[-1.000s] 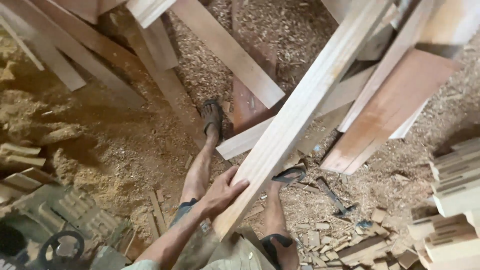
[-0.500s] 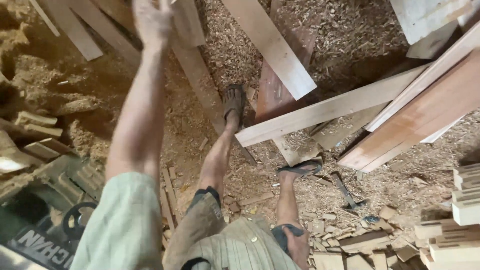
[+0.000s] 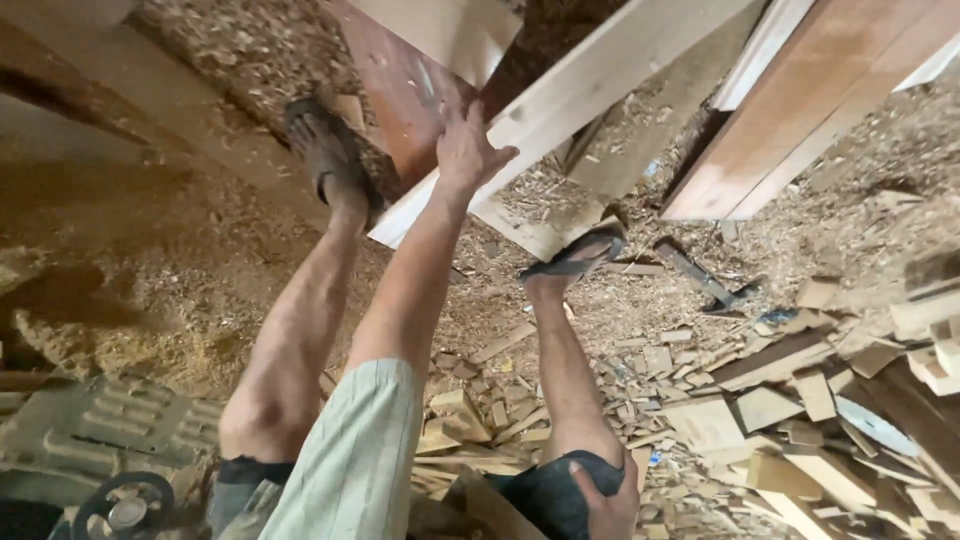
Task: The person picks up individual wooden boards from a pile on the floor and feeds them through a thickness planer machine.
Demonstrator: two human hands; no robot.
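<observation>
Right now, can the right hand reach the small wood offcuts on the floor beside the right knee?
Probably yes. The right hand rests on the right knee, and the wood offcuts lie just beside it on the floor with nothing between. The left hand is up on the pale plank.

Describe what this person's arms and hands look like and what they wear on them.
Both hands are bare, without gloves. The left hand sits at the end of an arm bare up to a loose, pale green short sleeve. The right hand shows only partly at the bottom edge; no rings or watch visible.
</observation>
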